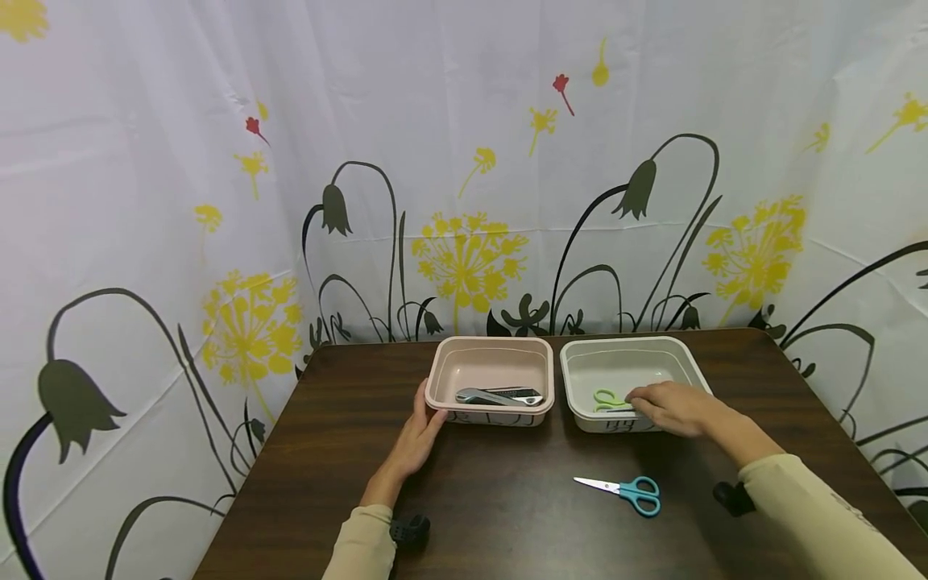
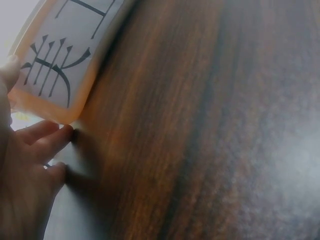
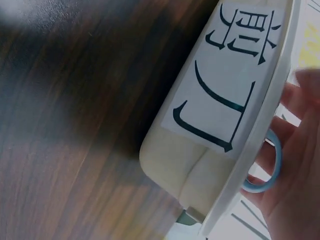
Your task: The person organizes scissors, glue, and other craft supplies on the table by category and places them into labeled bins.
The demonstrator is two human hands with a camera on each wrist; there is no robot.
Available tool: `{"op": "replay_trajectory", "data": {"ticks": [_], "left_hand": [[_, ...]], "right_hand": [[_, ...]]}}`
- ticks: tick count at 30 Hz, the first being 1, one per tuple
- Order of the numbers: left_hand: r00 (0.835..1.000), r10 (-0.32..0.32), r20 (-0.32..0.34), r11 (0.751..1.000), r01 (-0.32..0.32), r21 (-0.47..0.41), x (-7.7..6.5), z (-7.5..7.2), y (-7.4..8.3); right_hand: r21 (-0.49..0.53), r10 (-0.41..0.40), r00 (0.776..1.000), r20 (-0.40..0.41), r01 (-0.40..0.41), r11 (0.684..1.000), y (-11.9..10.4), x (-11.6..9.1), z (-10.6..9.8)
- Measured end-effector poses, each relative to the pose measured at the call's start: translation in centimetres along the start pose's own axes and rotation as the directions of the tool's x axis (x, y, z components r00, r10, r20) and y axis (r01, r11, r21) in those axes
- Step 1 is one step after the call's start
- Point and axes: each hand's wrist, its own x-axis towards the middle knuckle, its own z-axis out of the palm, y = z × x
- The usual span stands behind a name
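My left hand holds the front left corner of a pink plastic bin, thumb at the front and fingers along the side. Utility knives lie in that bin. Over the front right of a white plastic bin, my right hand grips scissors whose pale blue handle loop shows by the fingers in the right wrist view; the rest is largely hidden. Green-handled scissors lie in the white bin beside the fingertips. Teal-handled scissors lie on the table in front, blades pointing left.
The bins stand side by side near the back of the dark wooden table. A label with large dark characters is on the white bin's front; the pink bin has a similar label. A flower-patterned curtain hangs behind.
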Motion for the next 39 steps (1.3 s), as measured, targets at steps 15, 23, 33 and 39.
{"op": "replay_trajectory", "data": {"ticks": [15,23,33,39], "left_hand": [[1.000,-0.006,0.015,1.000,0.006,-0.024,-0.1,0.3,0.4],[1.000,-0.012,0.010,1.000,0.013,-0.007,-0.2,0.2,0.2],[1.000,-0.009,0.003,1.000,0.009,-0.016,-0.1,0.1,0.2],[1.000,0.007,-0.002,1.000,-0.007,-0.020,-0.1,0.1,0.2]], "right_hand": [[0.117,0.220,0.972,0.083,-0.229,0.966,0.2,-0.2,1.0],[0.116,0.231,0.973,0.026,-0.232,0.966,0.9,-0.6,1.2],[0.052,0.172,0.970,-0.171,-0.165,0.985,0.9,-1.6,0.6],[-0.016,0.033,0.943,-0.332,-0.040,0.999,-0.3,-2.4,0.4]]}}
